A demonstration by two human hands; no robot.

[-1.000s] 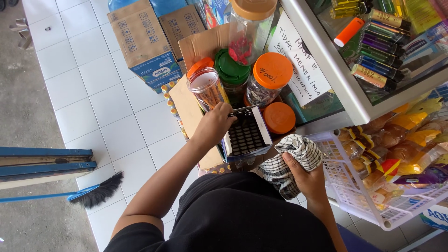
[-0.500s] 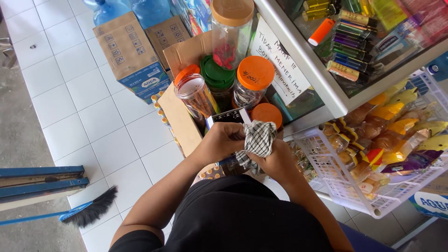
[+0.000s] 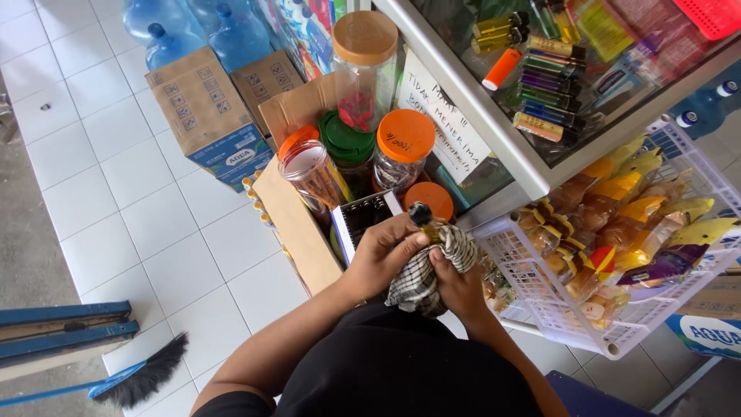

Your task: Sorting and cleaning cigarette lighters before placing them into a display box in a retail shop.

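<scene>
**Checked cloth and small bottle, held at centre frame**

Black-and-white checked cloth (image 3: 421, 274), soft woven fabric, bunched around a small dark-capped bottle (image 3: 422, 218) of yellowish liquid. Left hand (image 3: 384, 253) closed over the cloth from the left side; right hand (image 3: 455, 287) cupped under and behind it, fingers wrapped into the folds. Both hands sit at frame centre, just above the dark shirt.

Adjacent items: white-framed tray with a dark grid (image 3: 363, 220), touching the left hand; clear plastic jars with orange lids (image 3: 404, 143), smooth and cylindrical, directly above; white plastic lattice basket (image 3: 540, 289) of glossy snack packets at right; brown cardboard cartons (image 3: 204, 108) at upper left; glazed white floor tiles (image 3: 116, 177) at left.

Risk, as judged: the bottle is slick and only loosely swaddled; a slackened grip could let it slide out of the cloth and strike the hard tile, or knock the crowded jars.
</scene>
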